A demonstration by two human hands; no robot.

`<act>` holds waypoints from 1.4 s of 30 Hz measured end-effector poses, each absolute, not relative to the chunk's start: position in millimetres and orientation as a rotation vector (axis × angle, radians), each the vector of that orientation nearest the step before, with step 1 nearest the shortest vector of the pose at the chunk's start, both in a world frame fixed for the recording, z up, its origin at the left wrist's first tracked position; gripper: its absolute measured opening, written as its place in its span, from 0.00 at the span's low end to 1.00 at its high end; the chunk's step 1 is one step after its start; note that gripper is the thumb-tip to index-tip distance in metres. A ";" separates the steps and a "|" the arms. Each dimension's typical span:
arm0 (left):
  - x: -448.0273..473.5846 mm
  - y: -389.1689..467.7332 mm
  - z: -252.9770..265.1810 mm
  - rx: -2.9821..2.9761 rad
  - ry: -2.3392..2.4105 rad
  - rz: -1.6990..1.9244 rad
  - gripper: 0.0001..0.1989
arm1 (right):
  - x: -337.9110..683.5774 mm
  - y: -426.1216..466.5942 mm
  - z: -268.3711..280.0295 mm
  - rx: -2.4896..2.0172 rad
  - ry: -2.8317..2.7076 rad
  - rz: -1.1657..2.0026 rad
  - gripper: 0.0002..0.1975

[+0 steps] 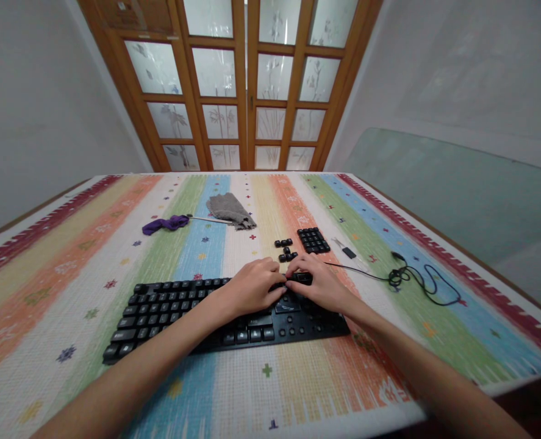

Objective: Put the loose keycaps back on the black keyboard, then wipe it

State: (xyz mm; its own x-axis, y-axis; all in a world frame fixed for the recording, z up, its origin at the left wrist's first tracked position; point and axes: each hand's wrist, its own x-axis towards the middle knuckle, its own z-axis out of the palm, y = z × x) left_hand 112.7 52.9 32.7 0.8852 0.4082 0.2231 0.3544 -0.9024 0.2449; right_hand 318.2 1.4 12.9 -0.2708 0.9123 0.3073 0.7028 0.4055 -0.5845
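A black keyboard (169, 311) lies on the table, slightly tilted in view. Its left part carries keycaps, while at the right end the number-pad area shows bare switches. My left hand (257, 285) rests over the keyboard's upper right part, fingers bent and closed. My right hand (320, 285) meets it there, thumb and fingers pinched near the left fingertips. What the fingertips hold, if anything, is hidden. Just beyond the hands are several loose black keycaps (283, 242). A block of keycaps in rows (313, 240) sits to their right.
A small black-handled tool with thin wires (349, 252) lies right of the keycaps. The keyboard's black cable (396, 278) coils farther right. Toward the back left are a grey cloth (231, 210), a thin rod (210, 219) and a purple cloth (166, 224). A striped tablecloth (87, 341) covers the table.
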 end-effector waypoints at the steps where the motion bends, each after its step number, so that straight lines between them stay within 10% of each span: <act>1: 112.9 53.0 32.8 2.852 0.586 0.410 0.05 | 317.8 1.4 13.2 -1.380 -2.055 0.440 0.04; 42: 98.1 66.8 53.2 2.843 0.735 0.318 0.13 | 318.0 108.9 13.7 -1.654 -2.193 0.153 0.07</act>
State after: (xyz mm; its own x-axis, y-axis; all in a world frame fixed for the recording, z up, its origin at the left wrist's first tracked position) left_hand 98.1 66.8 53.2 0.8541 0.4952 0.1590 0.4550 -0.8595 0.2330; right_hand 318.0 108.9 13.7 -0.2293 0.9436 0.2390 0.9013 0.2985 -0.3140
